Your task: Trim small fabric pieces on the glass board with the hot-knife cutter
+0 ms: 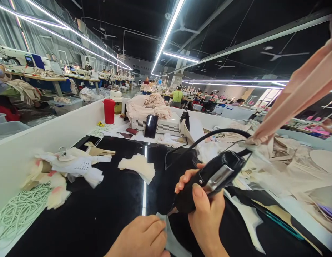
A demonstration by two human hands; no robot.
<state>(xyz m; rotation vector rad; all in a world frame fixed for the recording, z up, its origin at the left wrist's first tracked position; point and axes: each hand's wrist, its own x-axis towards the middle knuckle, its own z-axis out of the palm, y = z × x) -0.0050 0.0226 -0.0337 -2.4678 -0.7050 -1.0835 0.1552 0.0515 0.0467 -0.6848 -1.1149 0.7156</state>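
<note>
While pinching left edge of thin grey piece (174, 240) with curled left hand (141, 236) toward near edge of table (96, 214), also gripping black corded tool (206, 174) with right hand (207, 217) wrapped round body. As for piece: between both hands, nearer left, running lengthwise from tool's tip toward near edge, curving right. As for tool: aimed down-left at piece's far end, slanting back toward table's far right corner; touching or just apart, cannot tell.

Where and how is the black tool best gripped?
I'd grip the black tool around its rounded middle, from the near right, as the right hand does: its tip points down at the gray piece, while cord and peach cloth crowd its upper end.
</note>
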